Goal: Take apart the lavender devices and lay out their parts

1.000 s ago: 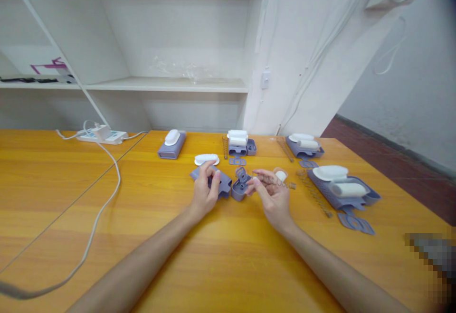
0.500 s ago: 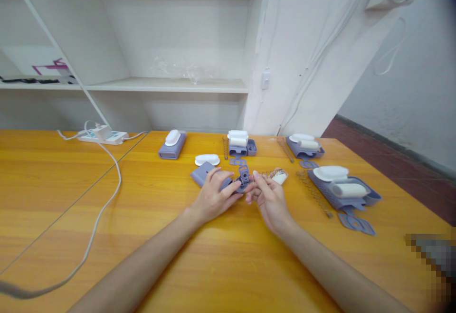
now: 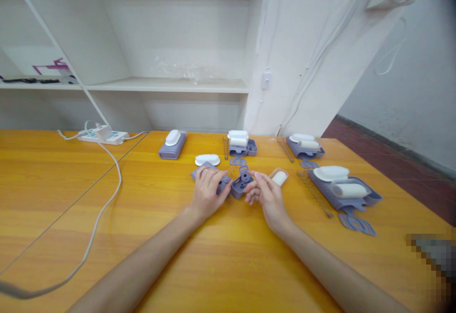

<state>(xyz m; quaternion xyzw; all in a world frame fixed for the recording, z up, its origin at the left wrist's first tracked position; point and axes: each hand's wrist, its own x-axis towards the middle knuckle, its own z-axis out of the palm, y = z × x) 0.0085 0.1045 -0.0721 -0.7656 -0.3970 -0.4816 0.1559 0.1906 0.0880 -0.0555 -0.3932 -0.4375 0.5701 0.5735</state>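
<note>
Under my left hand (image 3: 210, 190) lies a grey-purple plastic housing (image 3: 198, 173), gripped with the fingers curled over it and partly hidden. Just right of that hand stands a small grey-purple end cup (image 3: 238, 188) with a round fitting inside. My right hand (image 3: 266, 196) pinches at the cup's right rim, thumb and index finger close together. A flat grey bracket (image 3: 243, 169) rises behind the cup. Thin coils of a spring (image 3: 232, 170) show faintly between the hands. Past my right fingers rests a white roller (image 3: 280, 178). Behind my left hand sits a white oval cap (image 3: 207, 160).
Similar sets of grey housings (image 3: 374, 198), white rollers (image 3: 351, 190), springs (image 3: 315, 194) and flat brackets (image 3: 356, 223) lie to the right and back. At back left is a capped housing (image 3: 172, 149). A power strip (image 3: 114, 137) trails a white cable (image 3: 119, 180) across the left side.
My left hand has shifted slightly left with the housing, away from the end cup, which now shows more fully. The spring beyond my right hand no longer shows there; coils appear between the hands.
</note>
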